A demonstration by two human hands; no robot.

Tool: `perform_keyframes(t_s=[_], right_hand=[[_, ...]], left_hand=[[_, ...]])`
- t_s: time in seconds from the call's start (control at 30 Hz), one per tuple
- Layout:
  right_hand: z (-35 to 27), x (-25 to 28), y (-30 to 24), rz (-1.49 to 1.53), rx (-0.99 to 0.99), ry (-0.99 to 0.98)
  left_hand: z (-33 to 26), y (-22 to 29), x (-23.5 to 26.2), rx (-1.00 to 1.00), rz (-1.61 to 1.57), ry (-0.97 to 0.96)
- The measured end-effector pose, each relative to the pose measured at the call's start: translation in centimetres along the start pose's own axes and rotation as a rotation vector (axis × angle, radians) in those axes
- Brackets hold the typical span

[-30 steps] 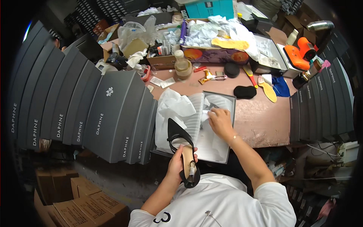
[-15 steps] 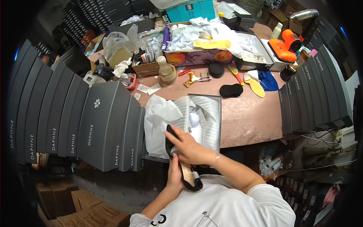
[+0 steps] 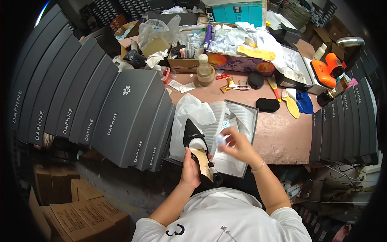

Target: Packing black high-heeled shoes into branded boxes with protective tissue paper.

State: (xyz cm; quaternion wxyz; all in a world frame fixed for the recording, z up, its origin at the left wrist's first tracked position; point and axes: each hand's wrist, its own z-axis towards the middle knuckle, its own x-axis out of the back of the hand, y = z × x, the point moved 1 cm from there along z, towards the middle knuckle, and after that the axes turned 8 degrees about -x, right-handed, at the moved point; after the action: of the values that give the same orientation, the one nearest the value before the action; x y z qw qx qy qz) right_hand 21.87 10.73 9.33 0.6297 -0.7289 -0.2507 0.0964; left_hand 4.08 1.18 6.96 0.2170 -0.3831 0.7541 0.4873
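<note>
My left hand (image 3: 190, 172) is wrapped round a black pointed shoe (image 3: 192, 131) with a small bow and a beige insole, toe pointing away from me. White stuffing (image 3: 198, 144) shows inside the toe end. Just right of the shoe, my right hand (image 3: 242, 148) pinches a crumpled bit of white paper (image 3: 219, 140), slightly blurred. Both hands are over the near part of an open grey shoe box (image 3: 256, 121), lined with ribbed white padding. White tissue paper (image 3: 192, 108) spreads over the box's left side.
Dark grey shoe boxes (image 3: 121, 117) stand in a row at left, and more boxes (image 3: 346, 125) at right. Behind the open box are a glue bottle (image 3: 205, 72), a black oval pad (image 3: 267, 105), a brush (image 3: 274, 88) and a carton of crumpled paper (image 3: 242, 63).
My right hand has left the shoe and moved right, now with crumpled white paper in its fingers. The shoe is turned so its opening shows. The view has shifted left.
</note>
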Motion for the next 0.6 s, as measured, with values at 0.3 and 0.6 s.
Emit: perform_keyframes(t_s=[0.3,0.6], right_hand=[[-2.2,-4.8,-0.3,-0.845,0.377,0.176],[-0.1,-3.9,0.2,-0.344,0.219,0.035]], left_hand=[[-1.5,-1.6,-1.6,-0.015,0.123,-0.099],[-0.7,-0.6,0.0,0.117,0.244,-0.171]])
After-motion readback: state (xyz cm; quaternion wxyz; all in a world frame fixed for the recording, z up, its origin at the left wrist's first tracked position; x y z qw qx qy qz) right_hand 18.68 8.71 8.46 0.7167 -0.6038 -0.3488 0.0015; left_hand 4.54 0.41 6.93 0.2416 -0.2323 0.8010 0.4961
